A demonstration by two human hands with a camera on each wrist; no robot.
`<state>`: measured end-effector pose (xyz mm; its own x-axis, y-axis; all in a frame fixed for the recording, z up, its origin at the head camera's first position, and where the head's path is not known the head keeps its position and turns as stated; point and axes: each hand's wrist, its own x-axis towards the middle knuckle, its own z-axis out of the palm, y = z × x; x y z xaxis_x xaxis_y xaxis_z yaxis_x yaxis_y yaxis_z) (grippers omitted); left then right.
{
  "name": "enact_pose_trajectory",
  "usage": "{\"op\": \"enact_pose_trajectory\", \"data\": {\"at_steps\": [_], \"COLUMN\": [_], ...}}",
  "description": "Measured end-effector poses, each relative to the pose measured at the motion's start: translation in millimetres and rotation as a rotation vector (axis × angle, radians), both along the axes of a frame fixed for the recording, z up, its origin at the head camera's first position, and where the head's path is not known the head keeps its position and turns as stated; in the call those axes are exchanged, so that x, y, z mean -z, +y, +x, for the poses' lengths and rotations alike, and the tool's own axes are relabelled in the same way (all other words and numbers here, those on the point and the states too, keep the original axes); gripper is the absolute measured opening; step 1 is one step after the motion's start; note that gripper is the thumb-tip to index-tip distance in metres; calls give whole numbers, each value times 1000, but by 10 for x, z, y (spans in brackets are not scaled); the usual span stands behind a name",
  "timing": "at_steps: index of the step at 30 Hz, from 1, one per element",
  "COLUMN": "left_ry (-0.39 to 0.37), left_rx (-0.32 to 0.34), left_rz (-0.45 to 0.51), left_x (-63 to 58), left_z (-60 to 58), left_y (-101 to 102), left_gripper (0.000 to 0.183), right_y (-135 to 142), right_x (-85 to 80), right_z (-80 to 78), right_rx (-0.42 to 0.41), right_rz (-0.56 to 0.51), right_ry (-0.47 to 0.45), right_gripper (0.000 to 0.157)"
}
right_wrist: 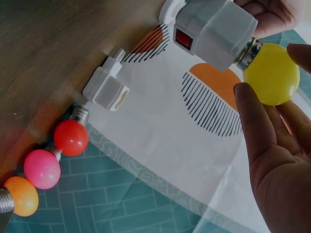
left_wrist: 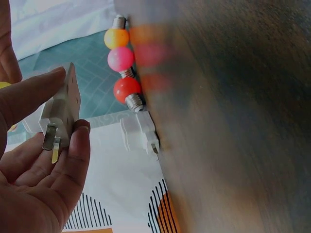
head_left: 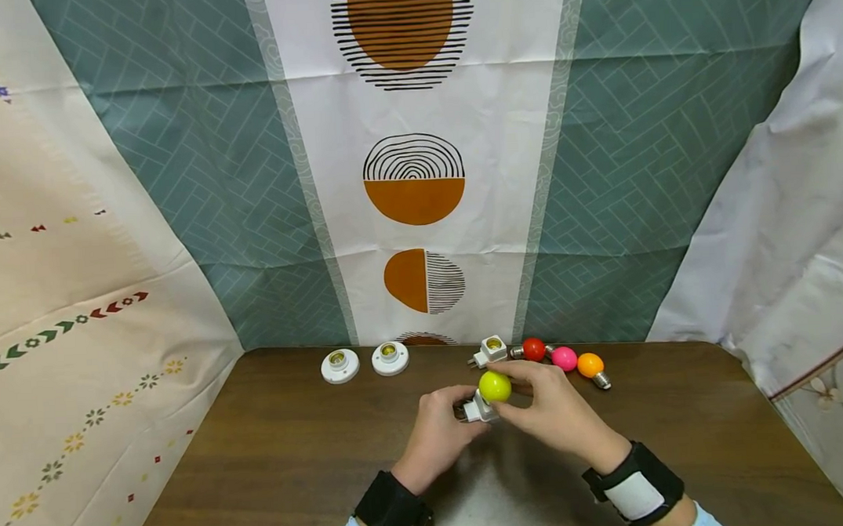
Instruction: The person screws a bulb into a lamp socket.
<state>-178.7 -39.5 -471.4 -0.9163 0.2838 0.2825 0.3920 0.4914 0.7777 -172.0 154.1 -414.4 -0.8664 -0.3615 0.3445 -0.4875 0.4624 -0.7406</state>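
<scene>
My left hand [head_left: 439,431] grips a white plug-in lamp socket [right_wrist: 214,31] by its body, its two metal prongs [left_wrist: 51,141] showing in the left wrist view. A red switch [right_wrist: 183,39] is set in the socket's side. With thumb and fingers my right hand [head_left: 551,406] pinches a yellow light bulb [right_wrist: 272,75] by its round glass. The bulb's metal screw base [right_wrist: 248,53] sits at the mouth of the socket, part of its thread still visible. Both hands are held over the middle of the table, in front of the other bulbs.
Behind the hands, a second plug-in socket [head_left: 493,349] lies near the table's back edge. Beside it are a red bulb [head_left: 533,349], a pink bulb [head_left: 564,358] and an orange bulb [head_left: 591,365]. Two round white lamp holders [head_left: 340,366] stand further left on the brown table [head_left: 274,450].
</scene>
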Motion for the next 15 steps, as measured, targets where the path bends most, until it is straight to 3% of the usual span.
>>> {"op": "enact_pose_trajectory", "data": {"at_steps": [10, 15], "left_ry": [8, 32], "left_rx": [-3, -4], "left_rz": [1, -3], "left_x": [23, 27], "left_z": [-3, -9], "left_y": [-5, -6], "left_gripper": [42, 41], "right_y": [-12, -18], "right_x": [46, 57], "right_z": [-15, -18], "right_rx": [83, 118], "right_rz": [-30, 7], "right_ry": [54, 87], "right_gripper": [45, 54]}}
